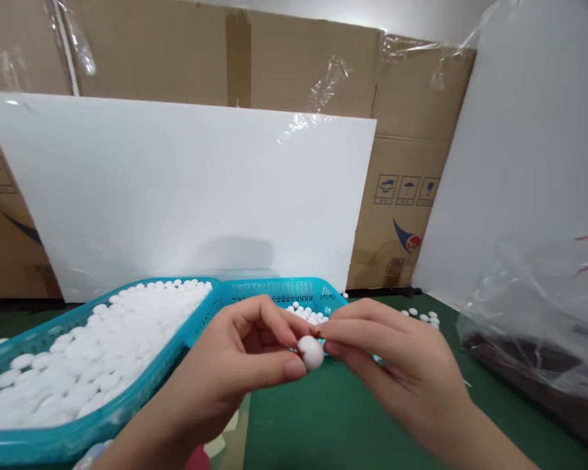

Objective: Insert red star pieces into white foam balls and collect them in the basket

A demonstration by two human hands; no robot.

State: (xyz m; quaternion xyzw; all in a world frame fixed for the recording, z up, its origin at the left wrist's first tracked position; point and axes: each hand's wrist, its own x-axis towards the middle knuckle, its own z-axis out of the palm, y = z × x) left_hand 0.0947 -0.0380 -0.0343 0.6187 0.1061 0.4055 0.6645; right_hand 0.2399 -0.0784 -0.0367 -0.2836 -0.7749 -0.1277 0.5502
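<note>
Left hand (235,365) grip pinches white bead (310,352); right hand (396,365) fingertips close on it at 12 o'clock. Risk: smooth bead slips, rolls across tabletop (333,418).

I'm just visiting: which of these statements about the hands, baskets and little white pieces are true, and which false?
1. Both hands, left hand and right hand, meet at one white piece. True.
2. The large basket is red. False: it is teal.
3. That basket holds many white pieces. True.
4. The tabletop is yellow. False: it is green.
5. A clear plastic bag lies at the right. True.
</note>
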